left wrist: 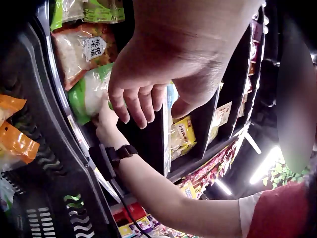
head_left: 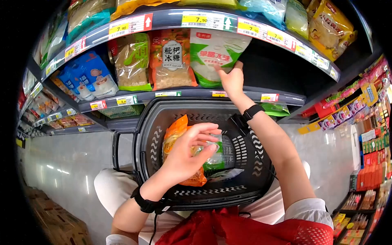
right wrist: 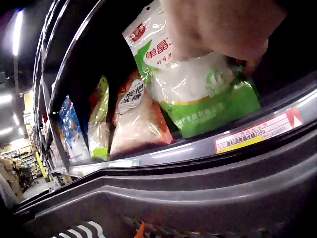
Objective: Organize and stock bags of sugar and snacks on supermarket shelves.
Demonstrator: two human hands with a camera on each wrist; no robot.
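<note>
In the head view, my right hand [head_left: 233, 80] grips the lower right edge of a white and green bag of rock sugar [head_left: 204, 61] standing on the shelf. The right wrist view shows the fingers over the front of this bag [right wrist: 193, 99], hiding part of its print. My left hand [head_left: 190, 153] hangs with loose fingers above the black shopping basket [head_left: 163, 107], holding nothing. Below it in the basket are an orange bag [head_left: 175, 127] and a green and clear bag [head_left: 216, 157], both partly hidden by that hand.
Left of the rock sugar stand an orange loquat rock sugar bag [head_left: 173, 61], a green and clear bag [head_left: 132, 61] and blue bags [head_left: 92, 75]. The shelf lip [head_left: 196, 94] runs right behind the basket. Overhead, another shelf edge [head_left: 167, 18] carries price tags.
</note>
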